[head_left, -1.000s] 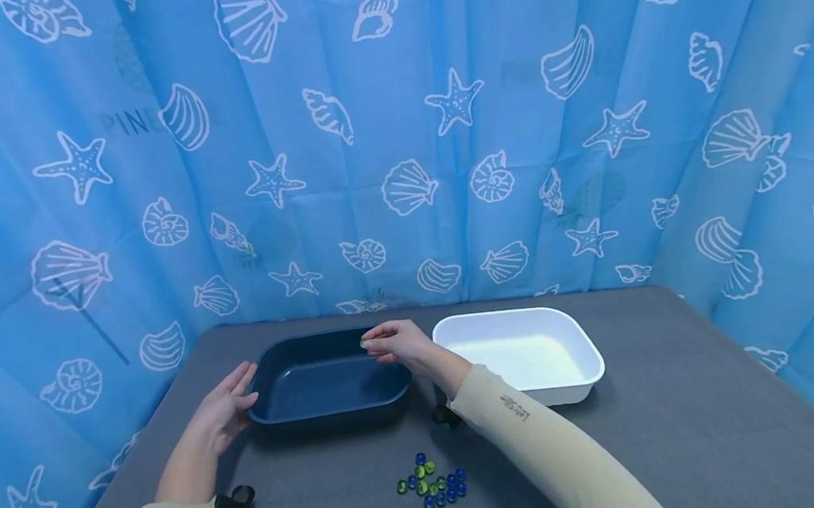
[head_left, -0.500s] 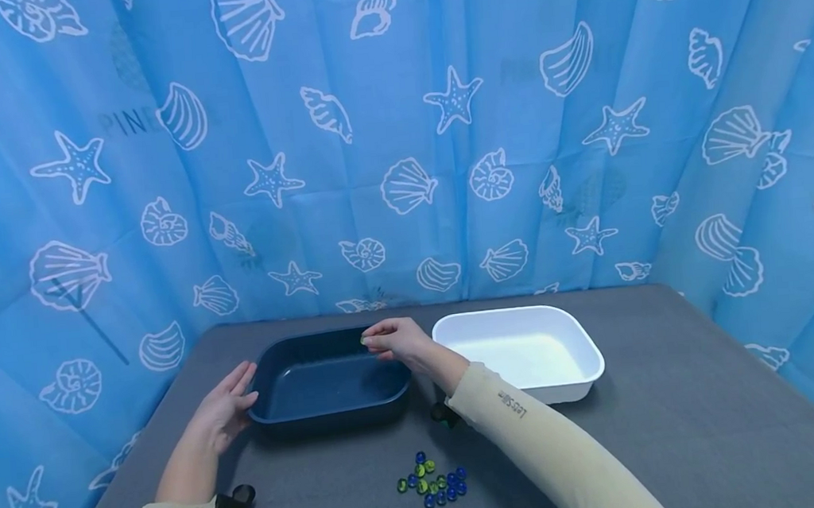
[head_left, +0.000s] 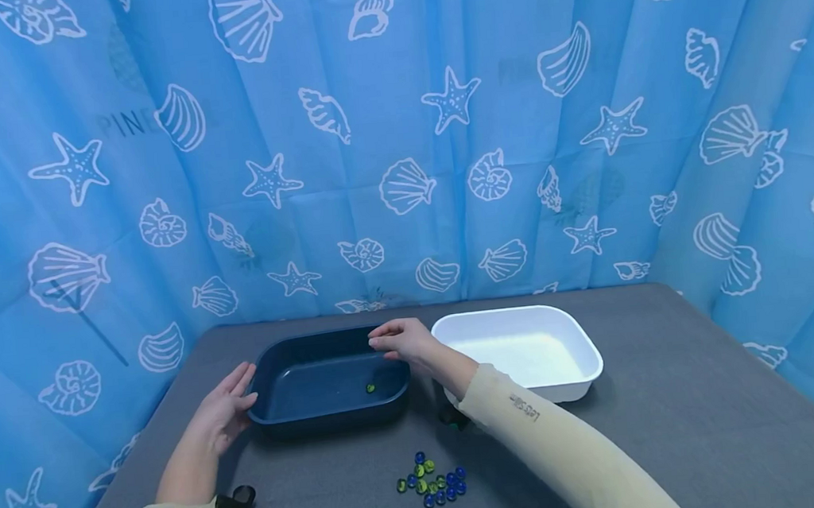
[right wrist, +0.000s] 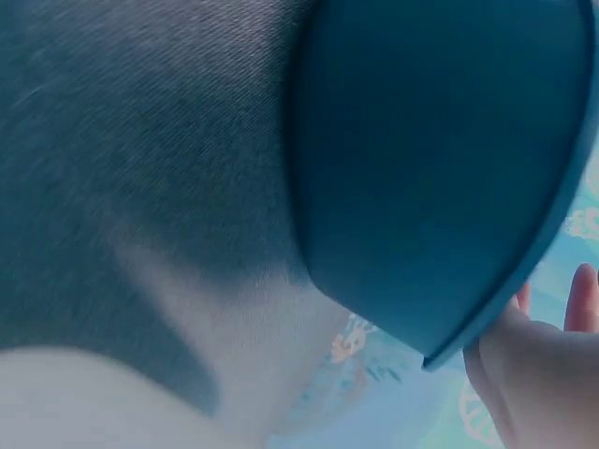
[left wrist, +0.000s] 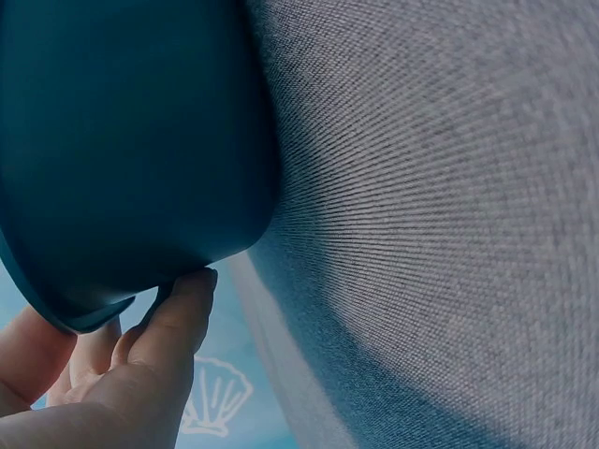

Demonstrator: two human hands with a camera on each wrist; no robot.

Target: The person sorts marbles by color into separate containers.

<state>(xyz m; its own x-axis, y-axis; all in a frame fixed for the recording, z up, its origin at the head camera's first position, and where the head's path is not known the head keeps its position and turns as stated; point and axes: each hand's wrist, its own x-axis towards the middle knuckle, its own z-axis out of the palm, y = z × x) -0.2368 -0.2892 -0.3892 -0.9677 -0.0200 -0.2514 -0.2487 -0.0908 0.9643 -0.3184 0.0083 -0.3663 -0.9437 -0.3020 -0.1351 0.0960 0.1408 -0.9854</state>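
Note:
At the left end of the dark blue tray (head_left: 326, 414), my left hand (head_left: 218, 408) holds the rim, thumb over the edge and fingers against the outer wall. In the left wrist view the fingertips (left wrist: 192, 299) rest on that wall. My right hand (head_left: 407, 343) hovers over the tray's right end, fingers loosely bent with nothing visible between them. A single yellow-green marble (head_left: 370, 388) lies on the tray floor below it. In the right wrist view the tray's outer wall (right wrist: 430, 178) covers part of the right hand (right wrist: 543, 374).
Several loose marbles, blue (head_left: 461, 489) and yellow-green (head_left: 421, 486), lie clustered on the grey cloth in front of the trays. A white tray (head_left: 590, 387) stands to the right, partly behind my right forearm. A blue shell-print curtain (head_left: 397, 127) hangs behind the table.
My right hand has let go of the yellow-green marble, which is now on the blue tray's floor. That hand has shifted slightly right. The left hand has stayed on the rim.

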